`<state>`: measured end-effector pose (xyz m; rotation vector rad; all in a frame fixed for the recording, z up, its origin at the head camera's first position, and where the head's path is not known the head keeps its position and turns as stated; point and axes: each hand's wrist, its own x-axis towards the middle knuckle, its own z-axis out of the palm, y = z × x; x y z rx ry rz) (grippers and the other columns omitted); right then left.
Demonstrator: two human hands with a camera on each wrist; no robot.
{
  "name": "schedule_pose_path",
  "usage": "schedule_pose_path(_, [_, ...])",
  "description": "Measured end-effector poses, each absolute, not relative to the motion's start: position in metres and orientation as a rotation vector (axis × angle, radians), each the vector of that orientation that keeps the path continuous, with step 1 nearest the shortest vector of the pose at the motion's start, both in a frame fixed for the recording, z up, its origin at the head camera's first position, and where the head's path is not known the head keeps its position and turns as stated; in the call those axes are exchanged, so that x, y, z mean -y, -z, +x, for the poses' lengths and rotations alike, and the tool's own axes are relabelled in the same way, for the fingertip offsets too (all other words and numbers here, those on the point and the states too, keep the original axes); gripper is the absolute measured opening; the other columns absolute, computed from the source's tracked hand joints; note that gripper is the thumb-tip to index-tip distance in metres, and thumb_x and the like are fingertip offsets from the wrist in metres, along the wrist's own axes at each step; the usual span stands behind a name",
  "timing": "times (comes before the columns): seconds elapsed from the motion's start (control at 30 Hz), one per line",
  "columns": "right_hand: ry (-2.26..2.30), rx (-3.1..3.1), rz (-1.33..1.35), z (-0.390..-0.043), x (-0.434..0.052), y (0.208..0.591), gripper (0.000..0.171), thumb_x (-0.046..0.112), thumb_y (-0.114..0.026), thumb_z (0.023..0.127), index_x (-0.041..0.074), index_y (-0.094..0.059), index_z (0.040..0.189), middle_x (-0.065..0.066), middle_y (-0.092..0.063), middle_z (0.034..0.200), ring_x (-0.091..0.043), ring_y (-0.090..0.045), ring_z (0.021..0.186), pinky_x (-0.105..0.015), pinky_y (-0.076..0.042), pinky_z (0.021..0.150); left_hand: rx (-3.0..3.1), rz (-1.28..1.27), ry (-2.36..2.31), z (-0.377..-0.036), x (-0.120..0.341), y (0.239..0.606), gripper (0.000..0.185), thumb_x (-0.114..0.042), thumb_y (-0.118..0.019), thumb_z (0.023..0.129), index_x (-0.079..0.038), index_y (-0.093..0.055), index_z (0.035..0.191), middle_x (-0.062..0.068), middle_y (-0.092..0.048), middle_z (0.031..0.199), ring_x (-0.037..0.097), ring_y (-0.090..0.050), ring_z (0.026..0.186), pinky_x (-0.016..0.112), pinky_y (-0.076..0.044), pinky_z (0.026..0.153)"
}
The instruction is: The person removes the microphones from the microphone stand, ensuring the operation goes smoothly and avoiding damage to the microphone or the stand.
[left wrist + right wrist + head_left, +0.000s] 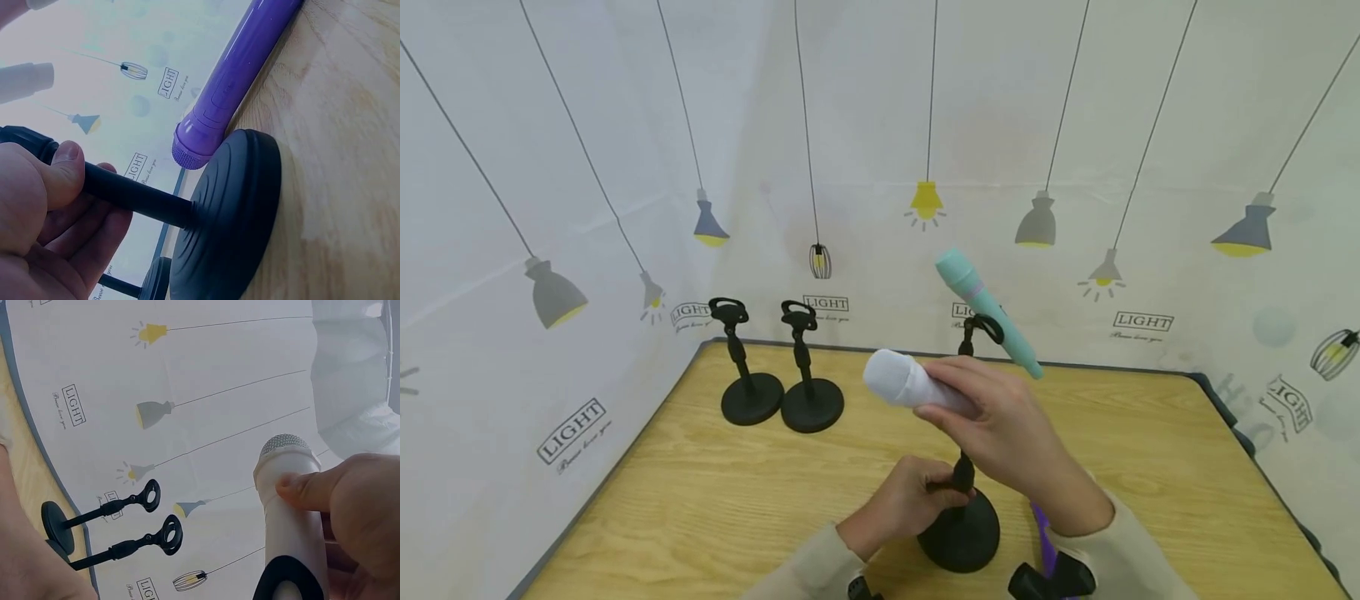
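My right hand (1000,417) grips a white microphone (898,379) by its handle, its head pointing left. In the right wrist view, a black clip (273,579) overlaps the handle; I cannot tell whether it encloses it. Below, my left hand (910,500) holds the pole of a black microphone stand (958,537), whose top the right hand hides in the head view. The left wrist view shows thumb and fingers around this pole (140,197), the base tilted in that picture. Beside the base lies a purple microphone (215,103), partly behind the right wrist in the head view.
A teal microphone (988,312) rests slanted in a black clip (987,327) behind the right hand, its stand's lower part hidden. Two stands with bare clips (752,398) (812,406) stand at the back left of the wooden table (700,517). A lamp-printed sheet (880,150) surrounds it.
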<state>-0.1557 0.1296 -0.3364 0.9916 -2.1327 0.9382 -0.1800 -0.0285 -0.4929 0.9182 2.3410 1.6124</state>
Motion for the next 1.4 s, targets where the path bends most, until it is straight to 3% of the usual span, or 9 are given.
schedule_pose_path(0.23, [-0.987,2.159,1.026,-0.158,-0.12,0.328,0.041,0.006,-0.089,0.088,0.0,-0.076,0.127,-0.013,-0.079,0.123,-0.027,-0.079,0.103,-0.042,-0.067,0.079,-2.331,0.984,-1.619,-0.181,0.029,0.495,0.009,-0.002,-0.078,0.096,-0.001,-0.083,0.103,0.013,-0.084,0.106,0.011,-0.08,0.103,0.017,-0.059,0.092])
schedule_pose_path(0.7, [-1.091,2.185,1.06,-0.163,-0.1,0.31,0.039,0.011,-0.088,0.091,0.0,-0.077,0.126,-0.014,-0.08,0.123,-0.027,-0.079,0.106,-0.037,-0.068,0.081,-2.364,0.941,-1.605,-0.181,0.031,0.498,0.011,-0.008,-0.078,0.098,-0.004,-0.084,0.106,0.01,-0.084,0.105,0.008,-0.079,0.1,0.016,-0.059,0.088])
schedule_pose_path(1.13, [-1.138,2.138,1.09,-0.169,-0.089,0.3,0.037,0.011,-0.089,0.09,0.003,-0.078,0.125,-0.011,-0.081,0.12,-0.024,-0.079,0.104,-0.04,-0.067,0.084,-2.343,1.015,-1.641,-0.181,0.033,0.5,0.012,-0.006,-0.079,0.097,-0.002,-0.084,0.108,0.013,-0.084,0.106,0.013,-0.08,0.102,0.016,-0.059,0.088])
schedule_pose_path(1.4, [-1.205,2.069,1.148,-0.17,-0.078,0.289,0.04,0.009,-0.089,0.09,0.001,-0.077,0.127,-0.012,-0.081,0.12,-0.022,-0.078,0.105,-0.033,-0.067,0.085,-2.35,1.036,-1.639,-0.181,0.031,0.499,0.012,-0.005,-0.079,0.097,-0.002,-0.084,0.108,0.012,-0.084,0.107,0.011,-0.079,0.104,0.017,-0.06,0.089])
